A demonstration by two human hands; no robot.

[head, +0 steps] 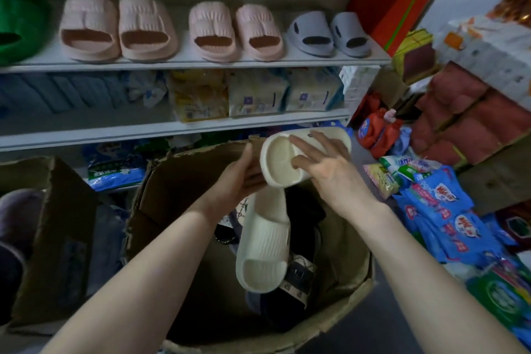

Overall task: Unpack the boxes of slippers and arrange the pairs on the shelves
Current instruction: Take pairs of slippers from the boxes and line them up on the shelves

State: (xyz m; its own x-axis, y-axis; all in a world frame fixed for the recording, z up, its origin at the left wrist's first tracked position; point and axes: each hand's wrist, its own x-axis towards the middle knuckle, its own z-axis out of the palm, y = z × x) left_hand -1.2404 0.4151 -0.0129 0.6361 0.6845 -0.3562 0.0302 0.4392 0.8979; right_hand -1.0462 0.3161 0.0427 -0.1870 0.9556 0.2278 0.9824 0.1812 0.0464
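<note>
Currently: one cream pair is held above the open cardboard box (172,178), ready for shelving.

The left hand (240,177) grips the heel end of the lower cream slipper (264,244), which hangs toe-down into the box. The right hand (326,171) holds the upper cream slipper (275,156) on its side, fingers spread over the strap and thumb curled against it, probably to match the two as a pair. Both are smooth moulded foam with thick rounded soles; the lower strap is ribbed. The top shelf (201,64) carries pink pairs (115,29) and a grey pair (330,34), toes outward.
</note>
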